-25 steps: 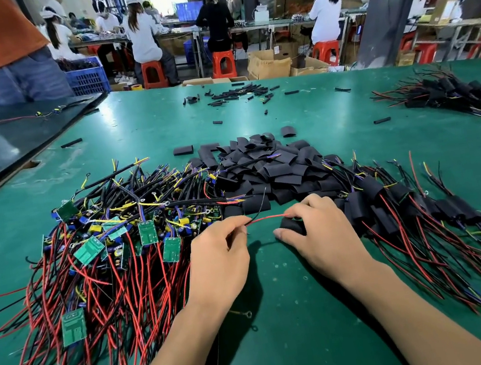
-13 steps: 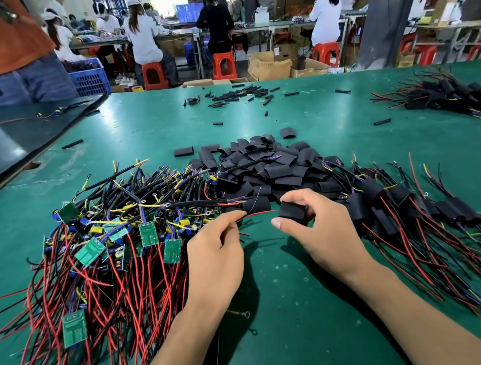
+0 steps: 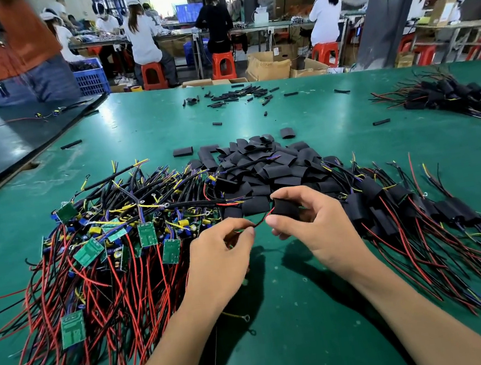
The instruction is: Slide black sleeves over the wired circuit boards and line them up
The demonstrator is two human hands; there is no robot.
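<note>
- The right hand (image 3: 316, 227) has its thumb and fingers curled round a black sleeve (image 3: 285, 208), held just above the green tabletop (image 3: 315, 326), about midway between the left and right edges.
- The left hand (image 3: 220, 259) pinches a red wire (image 3: 264, 217) that comes out of the sleeve's left end. Only that short stretch of wire separates the two hands.
- I cannot tell whether a board sits inside the sleeve.
- Toward the left edge lies a tangled heap of bare wired circuit boards (image 3: 147, 234), green boards among red and black leads.
- Just beyond the hands sits a pile of loose black sleeves (image 3: 265, 169).
- Toward the right edge, sleeved boards (image 3: 453, 211) lie side by side, their leads fanning toward the near right corner.
- A second bundle of sleeved boards (image 3: 443, 95) rests near the far right corner.
- Short bits of black tubing (image 3: 236, 94) are scattered along the far edge.
- Past the tabletop, workers sit on red stools (image 3: 222, 64).
</note>
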